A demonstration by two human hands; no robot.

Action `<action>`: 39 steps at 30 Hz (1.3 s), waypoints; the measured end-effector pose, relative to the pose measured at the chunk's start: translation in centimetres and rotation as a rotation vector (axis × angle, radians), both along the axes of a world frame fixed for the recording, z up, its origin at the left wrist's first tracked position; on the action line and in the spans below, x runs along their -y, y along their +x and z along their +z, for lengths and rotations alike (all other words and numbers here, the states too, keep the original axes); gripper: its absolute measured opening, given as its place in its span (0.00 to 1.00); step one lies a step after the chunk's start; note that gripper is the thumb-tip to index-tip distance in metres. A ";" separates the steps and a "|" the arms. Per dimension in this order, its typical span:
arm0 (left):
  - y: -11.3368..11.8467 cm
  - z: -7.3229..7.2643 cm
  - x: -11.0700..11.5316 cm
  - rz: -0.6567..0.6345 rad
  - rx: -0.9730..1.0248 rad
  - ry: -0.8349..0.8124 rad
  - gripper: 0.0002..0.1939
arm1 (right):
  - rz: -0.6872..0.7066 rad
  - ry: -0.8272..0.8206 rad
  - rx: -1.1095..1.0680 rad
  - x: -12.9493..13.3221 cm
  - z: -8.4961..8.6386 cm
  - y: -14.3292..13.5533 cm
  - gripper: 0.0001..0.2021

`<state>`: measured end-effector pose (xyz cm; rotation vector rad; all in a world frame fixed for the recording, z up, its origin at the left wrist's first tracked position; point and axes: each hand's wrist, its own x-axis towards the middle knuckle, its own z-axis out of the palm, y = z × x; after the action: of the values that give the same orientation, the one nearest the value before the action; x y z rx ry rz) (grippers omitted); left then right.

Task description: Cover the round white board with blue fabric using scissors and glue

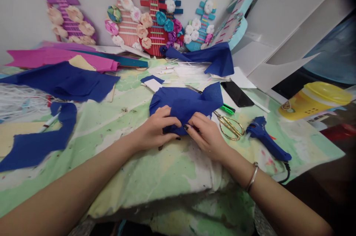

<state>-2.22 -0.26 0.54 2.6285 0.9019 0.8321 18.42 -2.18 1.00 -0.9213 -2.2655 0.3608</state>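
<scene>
A dark blue cloth-covered piece [185,99] lies on the green patterned tablecloth [155,173], its fabric bunched toward the right. At its near left edge, my left hand [160,126] is closed on the blue fabric, thumb low and fingers curled over it. My right hand [204,132] pinches the near edge of the same fabric, close beside the left. Both fingertips partly cover the fold between them. Gold-handled scissors [230,127] rest just right of my right hand, next to a green cutter [228,108]. A white strip [152,85] sticks out at the upper left.
A blue glue gun [268,138] and black phone [237,94] lie right, near a yellow-lidded cup [314,98]. Blue cloth scraps [59,80] and white cords [22,100] lie left. Several flower-decorated instrument shapes [155,20] lean on the back wall.
</scene>
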 end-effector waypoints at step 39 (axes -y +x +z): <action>-1.2 1.1 -0.3 0.278 0.423 -0.224 0.17 | -0.232 0.345 -0.329 1.0 -1.1 2.3 0.11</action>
<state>-3.44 0.04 1.63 2.0533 1.1677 1.2155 20.76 -3.20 -0.15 -0.8598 -1.8232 0.0120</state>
